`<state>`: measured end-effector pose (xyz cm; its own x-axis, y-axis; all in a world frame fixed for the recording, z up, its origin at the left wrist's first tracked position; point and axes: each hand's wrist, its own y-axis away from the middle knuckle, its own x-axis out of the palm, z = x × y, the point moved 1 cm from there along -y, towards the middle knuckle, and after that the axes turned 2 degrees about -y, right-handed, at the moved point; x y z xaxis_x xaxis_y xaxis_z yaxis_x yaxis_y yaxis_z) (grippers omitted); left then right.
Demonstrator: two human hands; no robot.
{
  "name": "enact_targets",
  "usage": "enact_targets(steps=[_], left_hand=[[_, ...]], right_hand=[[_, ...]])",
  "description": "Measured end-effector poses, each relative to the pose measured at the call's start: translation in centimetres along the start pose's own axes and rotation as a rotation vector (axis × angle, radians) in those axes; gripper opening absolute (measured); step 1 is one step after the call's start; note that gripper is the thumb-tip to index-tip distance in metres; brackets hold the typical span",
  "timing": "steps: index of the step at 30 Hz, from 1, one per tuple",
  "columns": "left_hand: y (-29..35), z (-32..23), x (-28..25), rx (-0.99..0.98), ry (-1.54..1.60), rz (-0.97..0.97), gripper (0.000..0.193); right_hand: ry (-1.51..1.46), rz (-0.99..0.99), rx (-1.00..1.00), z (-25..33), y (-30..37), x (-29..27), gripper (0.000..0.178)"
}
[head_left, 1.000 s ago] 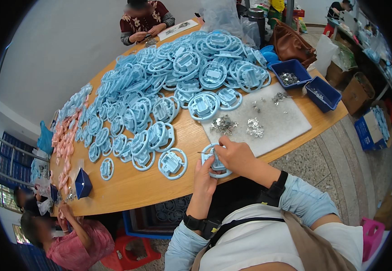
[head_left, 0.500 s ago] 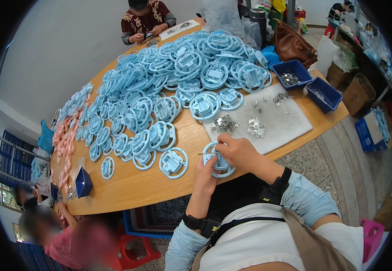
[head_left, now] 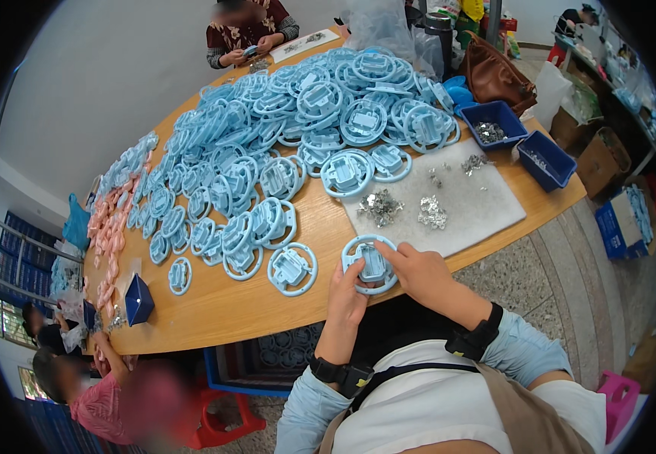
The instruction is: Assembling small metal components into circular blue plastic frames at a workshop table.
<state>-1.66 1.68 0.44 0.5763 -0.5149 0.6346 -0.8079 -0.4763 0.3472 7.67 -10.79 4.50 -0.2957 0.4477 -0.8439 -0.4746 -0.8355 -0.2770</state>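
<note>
As hands (head_left: 347,295) (head_left: 428,278) hold blue wheel (head_left: 374,262), metal pieces (head_left: 378,208)

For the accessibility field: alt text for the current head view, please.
A person's left hand holds a light-blue, wheel-shaped part at the edge of a wooden table; the right hand touches the part's rim. Beyond lies a heap of similar parts; to the right, a pale board bears silvery metal pieces.
</note>
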Motion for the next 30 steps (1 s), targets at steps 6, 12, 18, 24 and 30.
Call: enact_targets(steps=[6, 12, 18, 24, 30], left_hand=[[0.1, -0.1, 0.0, -0.008, -0.040, -0.013, 0.030], [0.1, 0.1, 0.1, 0.007, -0.003, -0.011, 0.032], [0.2, 0.3, 0.0, 0.007, -0.014, -0.013, 0.030], [0.4, 0.2, 0.4, 0.006, -0.018, -0.036, 0.028], [0.4, 0.2, 0.4, -0.007, -0.017, -0.046, 0.027]], right_hand=[[-0.027, 0.024, 0.013, 0.5, 0.5, 0.8, 0.045], [0.052, 0.080, -0.001, 1.3, 0.0, 0.3, 0.047], [0.088, 0.084, 0.021, 2.0, 0.3, 0.4, 0.048], [0.091, 0.162, 0.042, 2.0, 0.3, 0.5, 0.048], [0.025, 0.134, 0.060, 2.1, 0.3, 0.5, 0.047]])
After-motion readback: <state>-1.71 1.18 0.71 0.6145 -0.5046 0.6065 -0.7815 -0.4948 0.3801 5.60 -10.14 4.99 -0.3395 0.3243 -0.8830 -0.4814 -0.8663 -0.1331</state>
